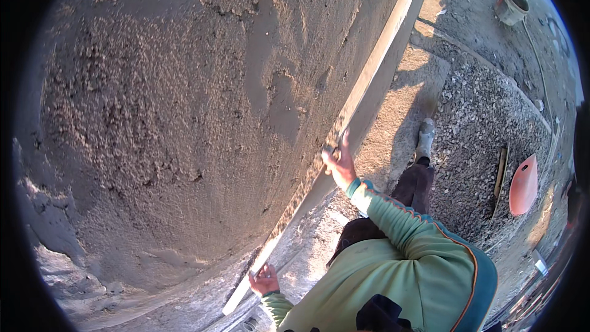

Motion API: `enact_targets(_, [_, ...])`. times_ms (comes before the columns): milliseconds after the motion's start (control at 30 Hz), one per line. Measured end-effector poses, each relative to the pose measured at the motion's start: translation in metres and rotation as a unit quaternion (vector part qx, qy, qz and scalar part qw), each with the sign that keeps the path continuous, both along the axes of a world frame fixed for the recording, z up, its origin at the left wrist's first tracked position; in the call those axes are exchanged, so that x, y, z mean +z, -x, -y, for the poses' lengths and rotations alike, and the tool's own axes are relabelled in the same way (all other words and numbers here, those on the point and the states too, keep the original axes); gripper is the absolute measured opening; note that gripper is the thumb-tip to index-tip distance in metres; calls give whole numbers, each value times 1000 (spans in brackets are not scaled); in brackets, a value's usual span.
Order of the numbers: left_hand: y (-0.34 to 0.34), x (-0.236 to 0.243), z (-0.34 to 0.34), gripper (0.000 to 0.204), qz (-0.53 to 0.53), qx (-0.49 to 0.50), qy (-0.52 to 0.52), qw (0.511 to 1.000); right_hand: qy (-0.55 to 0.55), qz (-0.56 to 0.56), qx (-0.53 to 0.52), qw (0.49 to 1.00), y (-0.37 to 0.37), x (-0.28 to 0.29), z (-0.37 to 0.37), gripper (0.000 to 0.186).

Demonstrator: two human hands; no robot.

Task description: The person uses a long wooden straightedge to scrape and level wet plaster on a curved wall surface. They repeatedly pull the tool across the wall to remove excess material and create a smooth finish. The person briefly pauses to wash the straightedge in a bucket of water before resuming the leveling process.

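Observation:
A long pale straightedge board (369,80) lies slanted against a rough grey plastered wall (172,104). My right hand (338,163) grips the board near its middle, with the fingers wrapped over its edge. Close to the bottom of the picture, my left hand (264,280) holds the board's lower end. Both arms wear green sleeves with orange piping. The plaster is coarse and ridged, with a smoother smeared patch (270,80) near the upper part of the board.
My boot (425,138) stands on a gravel and concrete ground (479,117) beside the wall. A grey bucket (511,3) sits at the far upper right. An orange curved object (523,184) and a stick-like tool (501,175) lie on the gravel.

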State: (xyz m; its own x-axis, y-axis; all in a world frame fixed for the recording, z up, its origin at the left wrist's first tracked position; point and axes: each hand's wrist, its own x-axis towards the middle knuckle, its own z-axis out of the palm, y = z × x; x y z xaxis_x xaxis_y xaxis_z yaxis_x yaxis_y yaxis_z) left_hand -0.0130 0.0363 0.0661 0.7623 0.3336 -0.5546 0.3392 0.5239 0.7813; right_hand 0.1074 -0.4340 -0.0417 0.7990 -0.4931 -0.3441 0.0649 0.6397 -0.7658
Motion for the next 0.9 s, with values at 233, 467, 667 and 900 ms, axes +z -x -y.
enact_targets(233, [17, 12, -38, 53, -51, 24, -96, 994, 37, -44, 21, 998, 16, -25, -48, 102])
enact_targets(467, [-27, -32, 123, 46, -29, 2, 13, 999, 168, 11, -63, 984, -41, -15, 118, 96])
enact_targets(667, [-72, -33, 286, 45, -47, -4, 79, 996, 221, 43, -90, 970, -83, 29, 275, 87])
enact_targets(900, [-103, -17, 413, 46, 32, -123, 178, 976, 209, 55, -127, 968, -131, 106, 410, 91])
